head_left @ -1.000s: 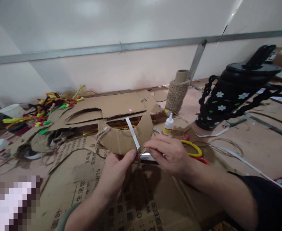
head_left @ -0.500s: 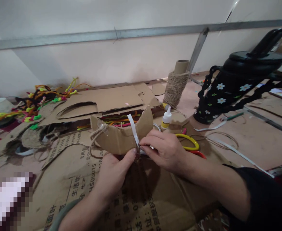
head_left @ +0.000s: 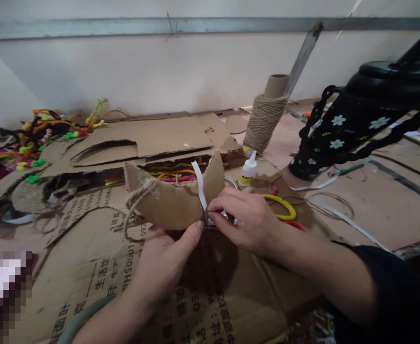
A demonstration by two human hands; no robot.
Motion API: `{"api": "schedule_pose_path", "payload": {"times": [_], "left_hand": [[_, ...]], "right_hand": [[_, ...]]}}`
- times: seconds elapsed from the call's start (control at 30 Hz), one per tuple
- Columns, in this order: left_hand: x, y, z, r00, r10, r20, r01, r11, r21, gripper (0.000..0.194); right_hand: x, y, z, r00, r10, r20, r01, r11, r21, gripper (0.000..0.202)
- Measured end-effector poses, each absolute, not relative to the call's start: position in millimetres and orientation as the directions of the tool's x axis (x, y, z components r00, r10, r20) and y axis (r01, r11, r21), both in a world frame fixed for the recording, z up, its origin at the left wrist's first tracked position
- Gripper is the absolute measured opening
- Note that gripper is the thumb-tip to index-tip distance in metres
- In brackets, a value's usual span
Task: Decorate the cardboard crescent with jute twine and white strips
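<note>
A crescent-shaped piece of cardboard (head_left: 166, 205) is held up in front of me, its two points facing upward. My left hand (head_left: 170, 253) grips its lower edge, the thumb in front and the fingers hidden behind. Across the crescent's right part runs a narrow white strip (head_left: 199, 184) with a free upper end. At the lower edge my right hand (head_left: 242, 215) pinches the strip, thumb and forefinger together. Twine (head_left: 134, 205) loops around the crescent's left end, where a patch of clear tape or glue shines.
Beyond my right hand stand a white glue bottle (head_left: 248, 169), a twine spool (head_left: 267, 119) and a black flowered tumbler (head_left: 335, 124). Yellow-handled scissors (head_left: 281, 206) lie by my right wrist. Colourful pipe cleaners (head_left: 45, 134) pile up at left. Printed cardboard (head_left: 88, 267) covers the table below.
The camera view has shifted, so the background sits slightly higher and the tumbler farther right. Both hands keep their hold, with the crescent slightly left of before.
</note>
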State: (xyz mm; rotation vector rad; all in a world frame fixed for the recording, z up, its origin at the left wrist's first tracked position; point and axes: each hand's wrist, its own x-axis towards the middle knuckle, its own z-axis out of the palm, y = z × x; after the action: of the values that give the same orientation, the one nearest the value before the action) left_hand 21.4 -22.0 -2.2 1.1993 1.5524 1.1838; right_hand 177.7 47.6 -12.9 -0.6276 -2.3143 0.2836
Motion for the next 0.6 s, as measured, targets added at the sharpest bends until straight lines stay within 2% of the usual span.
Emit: {"api": "schedule_pose_path", "payload": {"times": [0.13,0.33,0.6], "left_hand": [[23.0,-21.5,1.2,-0.195,0.979,-0.066,0.189,0.103,0.977,0.008],[22.5,-22.9,-0.5,-0.191,0.979,-0.076,0.209,0.116,0.971,0.011],[20.1,-22.6,-3.5,-0.195,0.974,-0.113,0.248,0.161,0.955,0.019]], "right_hand": [[176.1,47.2,-11.3,-0.63,0.518,0.579,0.357,0.855,-0.377,0.013],[174.5,47.0,-11.9,-0.615,0.529,0.586,0.368,0.849,-0.379,0.014],[171.8,45.9,-14.8,-0.55,0.616,0.565,0.387,0.787,-0.481,0.01]]}}
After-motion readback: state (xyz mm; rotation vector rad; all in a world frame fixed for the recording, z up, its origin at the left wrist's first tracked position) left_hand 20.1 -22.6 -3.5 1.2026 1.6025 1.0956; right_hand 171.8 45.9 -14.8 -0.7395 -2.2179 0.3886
